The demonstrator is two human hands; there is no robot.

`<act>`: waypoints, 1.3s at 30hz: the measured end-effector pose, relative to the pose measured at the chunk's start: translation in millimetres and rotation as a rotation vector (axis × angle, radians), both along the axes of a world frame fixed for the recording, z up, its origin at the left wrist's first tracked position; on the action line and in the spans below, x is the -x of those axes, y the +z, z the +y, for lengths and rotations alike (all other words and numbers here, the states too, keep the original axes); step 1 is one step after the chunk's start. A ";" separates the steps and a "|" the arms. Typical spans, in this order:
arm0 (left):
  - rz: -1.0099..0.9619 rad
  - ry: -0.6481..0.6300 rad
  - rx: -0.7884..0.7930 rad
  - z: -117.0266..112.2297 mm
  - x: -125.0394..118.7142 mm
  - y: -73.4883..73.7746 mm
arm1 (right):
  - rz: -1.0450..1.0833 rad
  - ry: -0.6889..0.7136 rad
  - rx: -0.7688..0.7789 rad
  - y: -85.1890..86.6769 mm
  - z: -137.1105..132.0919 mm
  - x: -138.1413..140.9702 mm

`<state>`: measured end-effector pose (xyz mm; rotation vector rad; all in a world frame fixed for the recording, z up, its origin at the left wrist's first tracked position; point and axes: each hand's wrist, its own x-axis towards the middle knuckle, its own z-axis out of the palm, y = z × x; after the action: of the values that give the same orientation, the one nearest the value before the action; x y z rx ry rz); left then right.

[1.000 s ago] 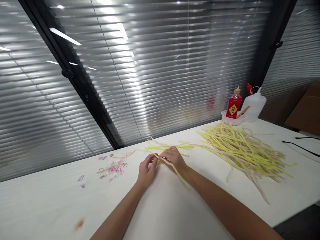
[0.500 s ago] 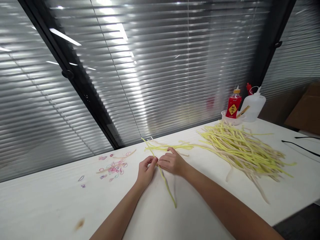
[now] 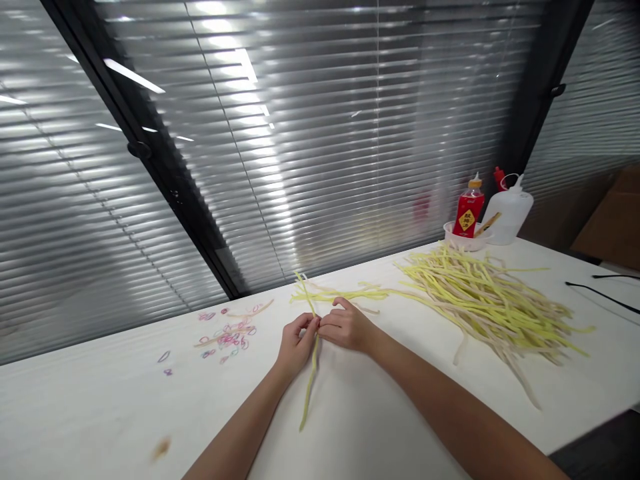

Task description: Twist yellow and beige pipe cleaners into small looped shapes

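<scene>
My left hand (image 3: 296,343) and my right hand (image 3: 347,326) meet at the middle of the white table (image 3: 100,413), fingers pinched together on a thin bundle of yellow-green strips (image 3: 310,373). The bundle runs from behind my fingers toward me, its near end resting on the table. Just beyond my hands lies a small loose heap of the same strips (image 3: 340,292). To the right spreads a large pile of yellow and beige strips (image 3: 490,303). Left of my hands lie several small coloured rubber bands (image 3: 227,333).
At the far right a white bowl (image 3: 463,239) holds a red bottle (image 3: 469,207); a white squeeze bottle (image 3: 510,210) stands beside it. A black cable (image 3: 600,293) lies at the table's right edge. Window blinds with a black frame (image 3: 165,167) rise behind the table.
The strip bundle between my hands has swung: its near end moved from pointing right of my arms to pointing left toward me. Both hands stayed in place, still pinched on it.
</scene>
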<state>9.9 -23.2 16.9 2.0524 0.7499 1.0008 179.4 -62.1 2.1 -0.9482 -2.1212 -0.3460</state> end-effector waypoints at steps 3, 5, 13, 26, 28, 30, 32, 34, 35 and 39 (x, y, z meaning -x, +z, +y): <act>-0.018 -0.005 -0.003 1.0 -0.2 -1.4 | -0.028 -0.038 -0.017 2.6 -0.9 1.4; -0.022 0.000 -0.003 2.5 0.0 -3.0 | -0.011 -0.037 -0.018 2.3 -0.4 1.4; -0.064 0.038 0.014 6.8 0.6 -7.0 | 0.192 -0.083 0.047 -7.5 5.4 0.4; -0.157 -0.003 -0.047 11.5 1.0 -15.2 | 0.483 -0.157 0.299 -6.1 3.8 5.4; -0.149 -0.014 -0.071 10.1 1.1 -12.7 | 0.510 -0.167 0.336 -7.6 4.6 6.2; -0.131 -0.017 -0.094 8.1 1.3 -8.9 | 0.536 -0.172 0.359 -8.1 5.0 7.0; -0.097 -0.014 -0.113 5.9 1.5 -5.0 | 0.559 -0.172 0.372 -7.5 4.8 7.8; -0.062 0.000 -0.126 4.4 1.8 -2.4 | 0.578 -0.172 0.380 -6.2 4.3 8.3; -0.049 0.007 -0.129 4.0 1.9 -1.7 | 0.582 -0.173 0.383 -5.5 4.0 8.4; -0.028 0.025 -0.143 3.9 1.2 -2.1 | 0.547 -0.185 0.375 -3.4 2.8 7.9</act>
<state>8.6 -19.3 14.8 2.1499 0.7094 1.1240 171.5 -59.2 -1.3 -1.2864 -1.6208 0.2170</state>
